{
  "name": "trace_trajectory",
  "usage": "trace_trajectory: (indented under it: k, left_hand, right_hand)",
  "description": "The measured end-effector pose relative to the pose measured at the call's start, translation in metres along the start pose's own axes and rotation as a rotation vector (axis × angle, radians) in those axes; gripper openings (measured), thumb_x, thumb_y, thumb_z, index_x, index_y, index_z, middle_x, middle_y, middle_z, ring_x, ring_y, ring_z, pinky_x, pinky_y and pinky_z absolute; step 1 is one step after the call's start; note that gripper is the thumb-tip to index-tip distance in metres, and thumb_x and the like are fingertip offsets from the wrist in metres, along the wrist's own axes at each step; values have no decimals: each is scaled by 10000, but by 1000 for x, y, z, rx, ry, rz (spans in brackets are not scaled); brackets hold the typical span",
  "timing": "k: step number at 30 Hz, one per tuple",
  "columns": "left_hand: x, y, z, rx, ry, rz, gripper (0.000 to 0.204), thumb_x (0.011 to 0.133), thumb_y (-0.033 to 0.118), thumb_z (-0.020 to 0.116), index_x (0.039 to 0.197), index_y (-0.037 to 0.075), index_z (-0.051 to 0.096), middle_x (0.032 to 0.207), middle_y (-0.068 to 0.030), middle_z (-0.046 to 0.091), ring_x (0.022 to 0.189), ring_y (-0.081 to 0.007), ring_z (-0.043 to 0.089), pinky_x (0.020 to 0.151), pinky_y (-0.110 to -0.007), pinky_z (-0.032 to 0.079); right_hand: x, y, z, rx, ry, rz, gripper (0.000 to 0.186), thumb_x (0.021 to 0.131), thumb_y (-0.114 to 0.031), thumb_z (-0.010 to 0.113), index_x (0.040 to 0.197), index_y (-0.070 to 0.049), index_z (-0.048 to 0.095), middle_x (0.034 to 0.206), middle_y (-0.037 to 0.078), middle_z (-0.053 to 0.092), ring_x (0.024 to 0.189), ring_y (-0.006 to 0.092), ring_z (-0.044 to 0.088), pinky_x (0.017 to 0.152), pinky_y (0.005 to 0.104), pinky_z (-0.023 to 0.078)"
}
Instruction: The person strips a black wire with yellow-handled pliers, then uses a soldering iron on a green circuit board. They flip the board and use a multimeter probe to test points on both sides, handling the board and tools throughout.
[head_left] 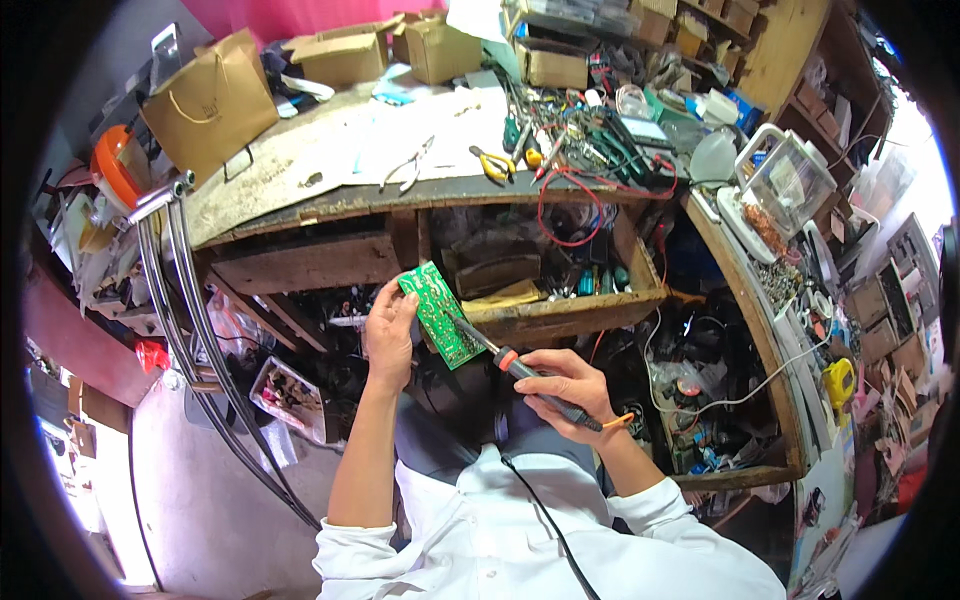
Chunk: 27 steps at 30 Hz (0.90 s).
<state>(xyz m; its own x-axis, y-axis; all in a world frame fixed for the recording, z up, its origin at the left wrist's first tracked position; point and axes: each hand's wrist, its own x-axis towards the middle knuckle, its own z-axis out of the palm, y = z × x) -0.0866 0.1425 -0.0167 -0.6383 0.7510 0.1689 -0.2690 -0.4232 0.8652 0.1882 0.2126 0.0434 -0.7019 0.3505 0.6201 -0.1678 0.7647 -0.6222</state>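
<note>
Two hands are busy below the desk's (300, 170) front edge: left hand (390, 335) grips a green circuit board (437, 313), right hand (560, 388) clasps a soldering iron (520, 372), tip touching the board; soldering looks underway, not finished.

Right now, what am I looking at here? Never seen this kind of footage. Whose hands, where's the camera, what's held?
This is one picture from a wide fisheye camera worn on a person's head, looking down at their own two bare hands; that is why straight edges bend near the rim. No machine is involved. The left hand holds up a green circuit board. The right hand has a grip on a soldering iron with a black handle, its tip touching the board. Its black cord runs down over the white shirt. Ahead is a cluttered wooden workbench with pliers, a brown paper bag, cardboard boxes and red wires.
</note>
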Motion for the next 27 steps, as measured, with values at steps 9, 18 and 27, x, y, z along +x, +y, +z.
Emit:
trace_trajectory:
  k: [9,18,27]
  left_hand:
    - [33,2,15,55,18,46,332,1008,85,592,1318,-24,541,1064,-50,701,935,-83,640,876,-238,491]
    - [56,-3,18,51,-15,-27,348,999,93,593,1300,-60,508,1056,-75,704,899,-105,664,826,-246,523]
    - [61,7,22,40,130,30,300,1008,102,586,1252,-67,543,1101,-80,682,948,-107,643,863,-260,516]
  right_hand:
    - [15,10,12,-16,75,-8,355,753,72,762,1072,-84,753,1195,119,641,994,229,692,842,298,569]
    - [23,11,20,-34,142,32,344,758,51,769,1069,-94,747,1180,112,645,1054,260,658,904,340,537]
    - [17,13,19,-15,290,12,352,757,67,761,1079,-73,740,1161,125,657,1023,253,656,875,324,524]
